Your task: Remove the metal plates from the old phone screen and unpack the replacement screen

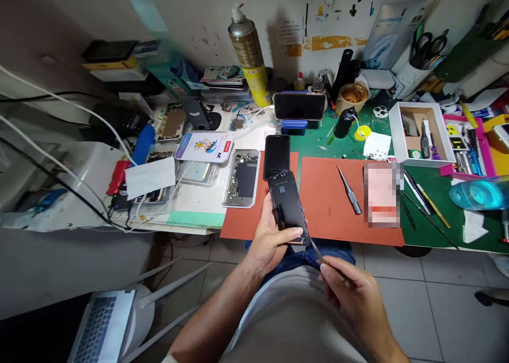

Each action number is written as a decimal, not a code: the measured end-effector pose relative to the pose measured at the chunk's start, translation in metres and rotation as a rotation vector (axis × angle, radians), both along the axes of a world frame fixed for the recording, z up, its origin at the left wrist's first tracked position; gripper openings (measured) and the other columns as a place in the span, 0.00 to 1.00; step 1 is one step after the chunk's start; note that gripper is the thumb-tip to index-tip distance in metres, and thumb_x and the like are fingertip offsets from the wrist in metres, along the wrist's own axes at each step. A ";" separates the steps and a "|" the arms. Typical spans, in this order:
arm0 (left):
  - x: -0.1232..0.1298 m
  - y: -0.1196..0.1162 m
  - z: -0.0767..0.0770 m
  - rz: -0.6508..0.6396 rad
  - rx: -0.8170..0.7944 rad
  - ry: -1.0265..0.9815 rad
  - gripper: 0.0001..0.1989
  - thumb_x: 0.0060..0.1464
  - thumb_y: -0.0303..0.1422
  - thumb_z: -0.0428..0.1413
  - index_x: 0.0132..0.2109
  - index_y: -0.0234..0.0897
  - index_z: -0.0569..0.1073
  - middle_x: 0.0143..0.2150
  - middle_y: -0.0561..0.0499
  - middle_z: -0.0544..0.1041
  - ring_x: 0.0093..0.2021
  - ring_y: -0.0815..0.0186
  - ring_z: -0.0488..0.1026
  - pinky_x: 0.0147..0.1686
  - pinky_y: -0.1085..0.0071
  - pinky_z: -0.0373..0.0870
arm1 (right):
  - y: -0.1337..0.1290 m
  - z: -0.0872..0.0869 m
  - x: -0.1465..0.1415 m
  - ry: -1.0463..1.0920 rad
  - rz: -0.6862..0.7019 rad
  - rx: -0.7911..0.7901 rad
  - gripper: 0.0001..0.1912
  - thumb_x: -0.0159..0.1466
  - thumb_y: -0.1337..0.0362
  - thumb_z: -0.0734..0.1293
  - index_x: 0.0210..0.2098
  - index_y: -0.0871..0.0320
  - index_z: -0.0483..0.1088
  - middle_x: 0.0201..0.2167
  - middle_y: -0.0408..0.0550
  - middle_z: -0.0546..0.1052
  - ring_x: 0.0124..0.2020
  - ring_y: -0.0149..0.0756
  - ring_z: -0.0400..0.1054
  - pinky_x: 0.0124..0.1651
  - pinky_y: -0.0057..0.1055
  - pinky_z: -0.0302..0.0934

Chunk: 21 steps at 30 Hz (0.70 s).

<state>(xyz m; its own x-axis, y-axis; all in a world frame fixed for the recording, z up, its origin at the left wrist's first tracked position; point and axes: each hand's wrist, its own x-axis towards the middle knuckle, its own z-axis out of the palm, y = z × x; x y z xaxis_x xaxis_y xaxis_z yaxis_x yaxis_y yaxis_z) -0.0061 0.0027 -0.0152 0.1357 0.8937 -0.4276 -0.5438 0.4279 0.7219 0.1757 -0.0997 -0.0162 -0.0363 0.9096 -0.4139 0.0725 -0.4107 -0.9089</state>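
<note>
My left hand (272,241) grips a black phone screen assembly (287,201) from below, its thumb across the lower end. The assembly is tilted above the mat's front edge, with its back side facing up. In my right hand (350,286) is a thin pointed metal tool (316,250), pinched between thumb and fingers. Its tip is at the lower right corner of the assembly; whether it touches cannot be made out. Just beyond lies another dark phone screen (277,153), and an open phone housing (241,178) rests in a clear tray to the left.
An orange mat (326,214) covers the front of the bench, with a screwdriver (350,190) on it. Behind stand a phone on a blue holder (294,124), a black bottle (345,123) and a spray can (250,55). Cables (79,185) hang at left; a tool box (421,132) sits right.
</note>
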 end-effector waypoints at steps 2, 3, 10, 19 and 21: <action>-0.001 -0.001 0.000 -0.012 0.012 -0.010 0.50 0.41 0.22 0.74 0.67 0.53 0.63 0.47 0.53 0.80 0.40 0.65 0.80 0.39 0.70 0.78 | 0.000 0.002 0.000 0.007 -0.008 -0.007 0.16 0.71 0.50 0.69 0.39 0.55 0.82 0.22 0.42 0.75 0.19 0.27 0.65 0.23 0.22 0.62; -0.001 -0.001 0.000 -0.013 0.015 -0.013 0.49 0.41 0.22 0.74 0.67 0.53 0.63 0.46 0.54 0.80 0.40 0.65 0.80 0.39 0.70 0.77 | 0.000 0.003 0.000 0.006 -0.018 -0.007 0.16 0.71 0.50 0.69 0.38 0.55 0.82 0.22 0.42 0.75 0.19 0.27 0.65 0.24 0.22 0.62; -0.002 -0.002 0.000 -0.007 0.004 0.009 0.50 0.40 0.23 0.75 0.66 0.55 0.64 0.51 0.53 0.79 0.40 0.65 0.79 0.40 0.70 0.77 | 0.000 0.004 -0.003 -0.015 -0.023 -0.007 0.17 0.72 0.50 0.69 0.35 0.55 0.81 0.22 0.42 0.75 0.21 0.29 0.68 0.24 0.22 0.64; 0.000 -0.001 0.003 0.039 -0.006 0.071 0.51 0.39 0.24 0.75 0.67 0.54 0.65 0.59 0.50 0.77 0.49 0.62 0.79 0.48 0.66 0.78 | 0.002 0.011 -0.004 -0.377 -0.032 0.509 0.07 0.73 0.69 0.67 0.45 0.55 0.78 0.29 0.41 0.79 0.25 0.28 0.74 0.30 0.22 0.68; 0.002 -0.002 0.005 0.071 -0.005 0.094 0.49 0.40 0.24 0.75 0.67 0.54 0.65 0.60 0.51 0.76 0.51 0.62 0.78 0.50 0.67 0.78 | 0.001 0.007 -0.004 -0.580 -0.029 0.733 0.12 0.72 0.75 0.67 0.52 0.58 0.77 0.36 0.46 0.82 0.34 0.31 0.78 0.41 0.24 0.72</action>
